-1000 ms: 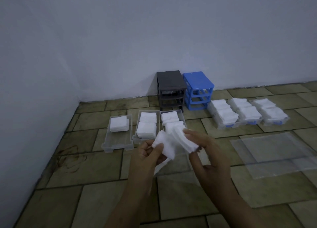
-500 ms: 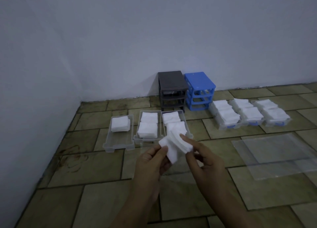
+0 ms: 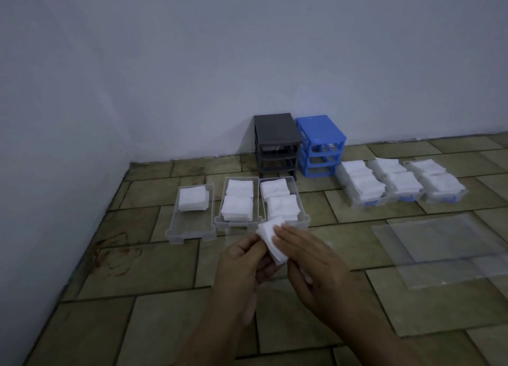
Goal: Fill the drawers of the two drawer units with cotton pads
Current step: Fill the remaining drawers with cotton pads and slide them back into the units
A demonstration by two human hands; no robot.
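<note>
A small stack of white cotton pads [image 3: 270, 237] is held between my left hand [image 3: 243, 266] and my right hand [image 3: 310, 261], just in front of three clear drawers. My left thumb and fingers pinch its lower edge; my right fingers lie on top of it. The left drawer [image 3: 189, 229] holds one stack at its far end. The middle drawer [image 3: 220, 219] and the right drawer [image 3: 301, 208] each hold two stacks. A dark grey drawer unit [image 3: 276, 142] and a blue drawer unit [image 3: 320, 142] stand without drawers against the wall. Three more filled drawers [image 3: 362, 203] lie to the right.
Clear plastic bags [image 3: 445, 250] lie flat on the tiled floor at the right. A grey wall runs along the left side and the back, meeting in a corner behind the drawers.
Both hands have brought the pads together into one tighter stack, and my right hand has moved over its top. The stack sits a little lower and closer to me.
</note>
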